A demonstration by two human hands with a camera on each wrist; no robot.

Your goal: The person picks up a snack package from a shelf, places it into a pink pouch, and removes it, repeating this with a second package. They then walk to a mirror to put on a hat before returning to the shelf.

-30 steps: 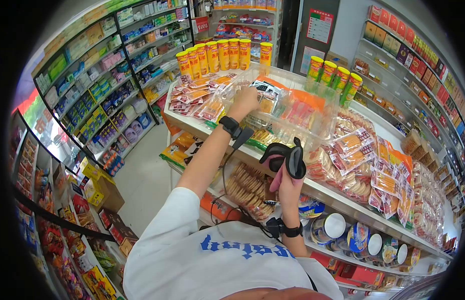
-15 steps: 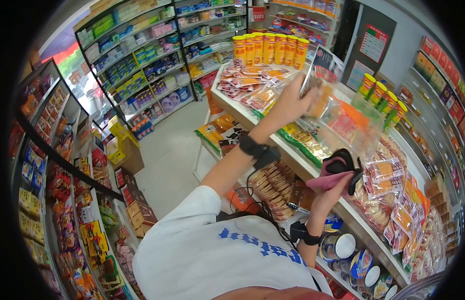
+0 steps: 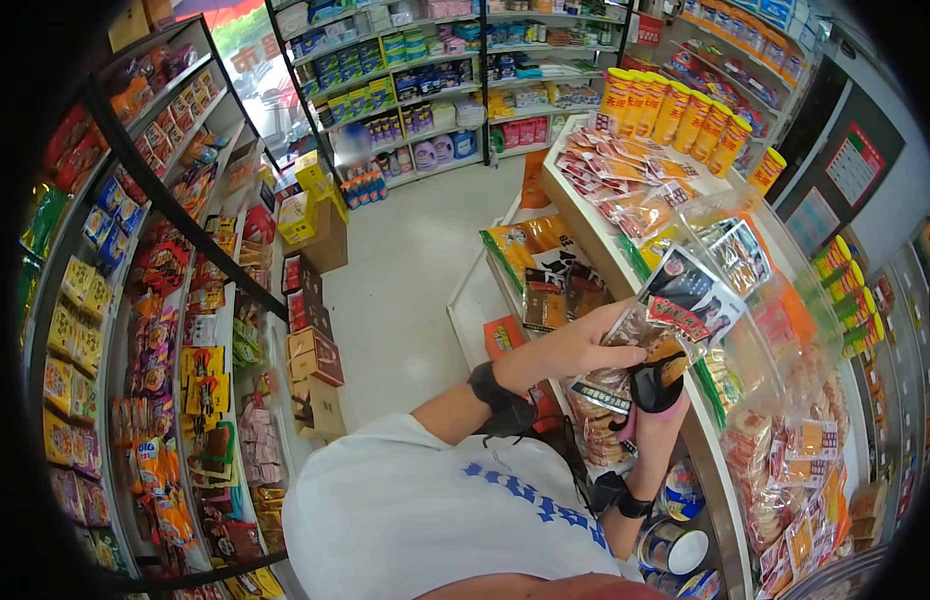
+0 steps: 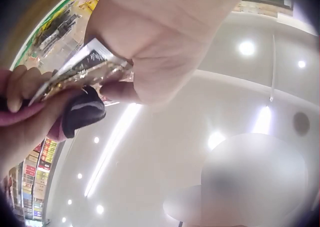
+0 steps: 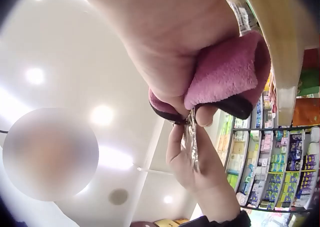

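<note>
My left hand [image 3: 583,348] pinches a clear-fronted snack packet [image 3: 690,298] with a dark printed label, in front of the counter edge. Close beside it, my right hand [image 3: 663,428] holds a pink and black cloth item [image 3: 669,402] at the packet's lower end. The left wrist view has my left hand [image 4: 155,42] gripping the packet [image 4: 87,69], with the black part of the cloth item [image 4: 84,112] next to it. In the right wrist view, pink cloth [image 5: 225,72] wraps by my right hand [image 5: 170,42], and the packet's shiny edge [image 5: 193,146] lies between both hands.
The counter [image 3: 697,400] carries a clear plastic bin [image 3: 760,345], bagged snacks and yellow canisters [image 3: 685,118]. Tubs [image 3: 675,548] stand on a shelf below. Stocked shelves [image 3: 185,300] line the left, beside a pale floor [image 3: 405,260].
My left hand has lifted the packet out of the clear bin and brought it back to my right hand, so both hands are now together. The head view has swung left.
</note>
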